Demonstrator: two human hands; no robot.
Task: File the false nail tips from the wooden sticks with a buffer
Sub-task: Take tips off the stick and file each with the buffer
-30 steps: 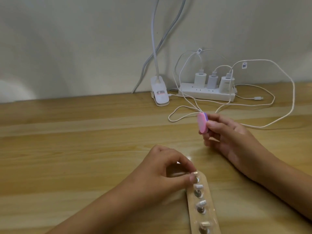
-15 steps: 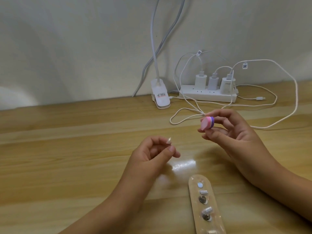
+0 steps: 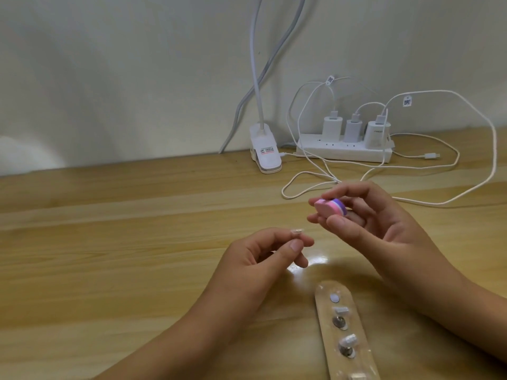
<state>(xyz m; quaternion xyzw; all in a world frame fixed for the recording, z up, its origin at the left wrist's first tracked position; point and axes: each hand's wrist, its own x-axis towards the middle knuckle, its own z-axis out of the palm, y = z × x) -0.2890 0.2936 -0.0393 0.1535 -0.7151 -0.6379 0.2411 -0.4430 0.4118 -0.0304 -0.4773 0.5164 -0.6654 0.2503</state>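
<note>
— Left hand (image 3: pixel 263 259)?
— Pinches one nail tip (image 3: pixel 379 232), thumb and forefinger, above the table (image 3: pixel 109 270); stick (image 3: pixel 356 335) lies nearby.
— Right hand (image 3: pixel 384 223)?
— Fingers curled round the pink buffer (image 3: pixel 330 208); near the tip, apart.

The table (image 3: pixel 109 270) is pale wood, smooth and faintly glossy. The buffer (image 3: pixel 330 209) in my right hand (image 3: pixel 384 231) looks like matt layered foam. The nail tip (image 3: pixel 379 232) pinched in my left hand (image 3: pixel 260 259) is clear, shiny plastic. At five o'clock the wooden stick (image 3: pixel 324 308) carries glossy film and metal studs (image 3: pixel 340 322). At one o'clock the power strip (image 3: pixel 343 153) is smooth white plastic.
</note>
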